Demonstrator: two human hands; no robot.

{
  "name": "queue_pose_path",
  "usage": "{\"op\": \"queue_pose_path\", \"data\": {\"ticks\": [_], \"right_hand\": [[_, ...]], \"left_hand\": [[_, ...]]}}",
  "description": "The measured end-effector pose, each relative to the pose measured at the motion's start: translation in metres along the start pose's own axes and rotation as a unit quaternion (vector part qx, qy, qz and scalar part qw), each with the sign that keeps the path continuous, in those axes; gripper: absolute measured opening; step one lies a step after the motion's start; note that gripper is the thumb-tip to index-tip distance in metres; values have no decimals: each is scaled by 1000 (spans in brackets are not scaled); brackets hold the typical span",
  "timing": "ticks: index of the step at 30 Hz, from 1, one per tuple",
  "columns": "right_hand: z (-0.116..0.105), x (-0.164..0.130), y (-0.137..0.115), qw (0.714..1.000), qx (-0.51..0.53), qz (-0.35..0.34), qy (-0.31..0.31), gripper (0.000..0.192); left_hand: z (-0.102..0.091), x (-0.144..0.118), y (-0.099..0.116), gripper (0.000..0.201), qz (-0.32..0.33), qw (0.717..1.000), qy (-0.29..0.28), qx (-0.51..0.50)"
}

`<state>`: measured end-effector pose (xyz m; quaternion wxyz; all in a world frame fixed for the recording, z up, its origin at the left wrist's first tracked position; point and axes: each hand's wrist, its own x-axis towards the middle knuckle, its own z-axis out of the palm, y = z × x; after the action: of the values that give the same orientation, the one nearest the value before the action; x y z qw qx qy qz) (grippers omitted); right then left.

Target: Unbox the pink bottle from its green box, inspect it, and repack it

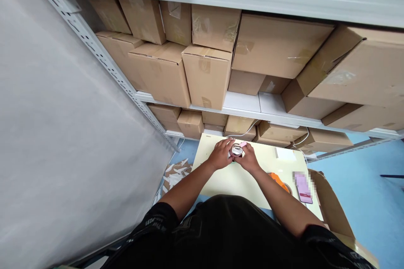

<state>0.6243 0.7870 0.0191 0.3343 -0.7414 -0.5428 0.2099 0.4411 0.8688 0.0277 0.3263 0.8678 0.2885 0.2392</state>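
Both hands, left hand (pixel 221 154) and right hand (pixel 249 158), clasp a small round tin (pixel 236 150) at frame centre; best keep it steadied on the worktop (pixel 221 180).

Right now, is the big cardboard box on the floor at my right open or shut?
Open. The cardboard box beside the table has a flap standing up, showing its brown inner face. What it holds is out of view.

head camera, steep downward view, table (pixel 221 180) near
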Motion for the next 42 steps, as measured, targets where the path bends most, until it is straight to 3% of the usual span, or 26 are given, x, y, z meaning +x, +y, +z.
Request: {"op": "queue_pose_path", "data": {"ticks": [3, 5, 10, 17, 22, 33, 35, 37, 40, 42], "right_hand": [[3, -2, 4, 1000, 7, 0, -23, 59], [5, -3, 5, 999, 3, -5, -43, 60], [6, -3, 15, 998, 1, -22, -54, 70], [15, -5, 36, 997, 29, 68, -17, 72], [19, -8, 36, 996, 42, 78, -32, 76], [17, -7, 36, 997, 22, 70, -36, 77], [17, -7, 35, 995, 40, 91, -30, 78], [16, -9, 37, 991, 80, 109, -23, 78], [16, -15, 45, 985, 143, 100, -18, 71], [17, -22, 51, 986, 148, 70, -26, 65]], "left_hand": [[-7, 9, 2, 75, 81, 993, -86, 15], [-9, 14, 2, 76, 88, 989, -120, 19], [-11, 17, 2, 71, 57, 991, -123, 8], [-16, 21, 5, 57, 37, 988, -144, 50], [-13, 32, 8, 47, 33, 978, -190, 81], [-10, 46, 14, 23, 2, 961, -219, 168], [-10, 39, 12, 31, 11, 971, -194, 141], [-6, 26, 7, 44, -1, 989, -121, 89], [7, -4, -6, 53, -111, 993, 28, -32], [20, -24, -15, 56, -201, 969, 69, -126]]}}
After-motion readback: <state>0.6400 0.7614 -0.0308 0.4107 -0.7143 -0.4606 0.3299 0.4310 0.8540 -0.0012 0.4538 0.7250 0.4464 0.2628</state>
